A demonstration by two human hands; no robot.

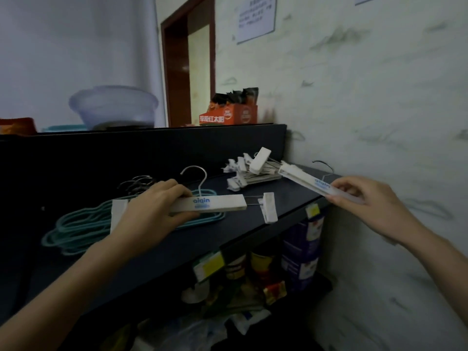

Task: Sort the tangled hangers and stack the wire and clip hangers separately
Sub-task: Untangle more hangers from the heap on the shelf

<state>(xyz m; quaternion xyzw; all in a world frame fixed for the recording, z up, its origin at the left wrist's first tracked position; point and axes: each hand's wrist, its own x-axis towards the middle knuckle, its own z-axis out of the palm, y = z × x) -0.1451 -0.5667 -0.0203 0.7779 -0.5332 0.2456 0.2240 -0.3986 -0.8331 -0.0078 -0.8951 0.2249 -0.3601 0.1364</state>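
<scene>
My left hand (154,206) grips a white clip hanger (215,202) by its bar, above the dark shelf (177,244); its metal hook rises behind my fingers and one clip (269,207) hangs out on a wire at the right end. Under it lies a stack of teal wire hangers (76,226). My right hand (362,196) pinches a second white clip hanger (306,179) at its near end, over the shelf's right edge. Its far end points toward a pile of white clip hangers (250,168) at the back right of the shelf.
A marbled wall (379,110) closes the right side. Behind the shelf's raised back stand a clear plastic bowl (114,107) and an orange carton (228,115). Below the shelf, cans and boxes (278,262) fill a lower level. A doorway (187,67) opens at the back.
</scene>
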